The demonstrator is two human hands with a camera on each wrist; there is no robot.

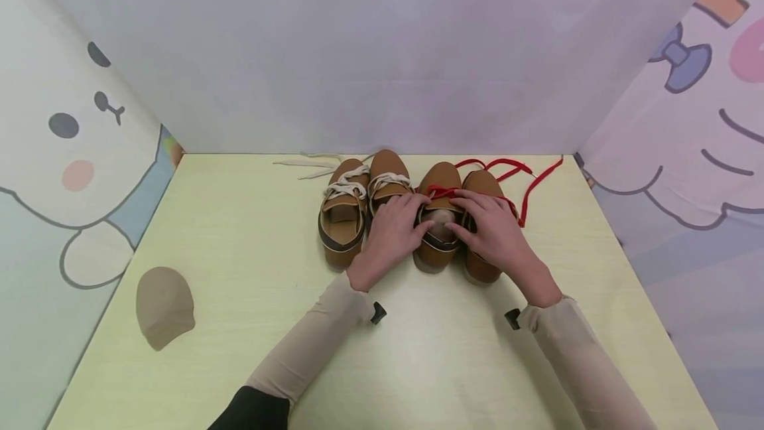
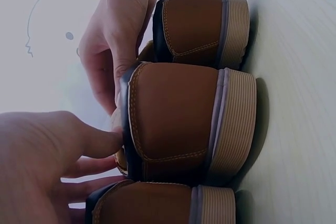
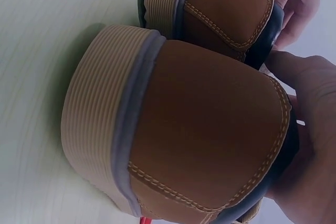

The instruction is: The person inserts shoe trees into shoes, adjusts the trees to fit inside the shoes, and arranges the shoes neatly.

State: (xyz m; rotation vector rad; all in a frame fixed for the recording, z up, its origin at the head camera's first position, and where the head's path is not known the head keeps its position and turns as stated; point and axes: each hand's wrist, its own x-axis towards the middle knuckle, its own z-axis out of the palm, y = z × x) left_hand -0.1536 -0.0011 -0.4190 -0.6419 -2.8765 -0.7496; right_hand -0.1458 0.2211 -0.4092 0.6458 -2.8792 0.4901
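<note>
Several brown leather shoes stand in a row at the table's far side. A white-laced pair is on the left, its outer shoe (image 1: 343,244) untouched; the inner white-laced shoe (image 1: 388,164) is partly hidden by my left hand (image 1: 394,231). Both hands hold the opening of the left red-laced shoe (image 1: 436,257), one on each side. My left thumb (image 2: 107,142) lies at its dark collar, fingers beside the tongue. My right hand (image 1: 492,227) mirrors this, reaching over the right red-laced shoe (image 1: 482,271). A pale insert (image 1: 440,219) shows inside the held shoe.
A beige rounded piece (image 1: 164,307) lies at the left of the pale table (image 1: 251,231). Loose red laces (image 1: 531,191) trail right of the shoes, white laces (image 1: 304,164) trail left. A grey-white curtain (image 1: 370,52) hangs right behind the table's back edge.
</note>
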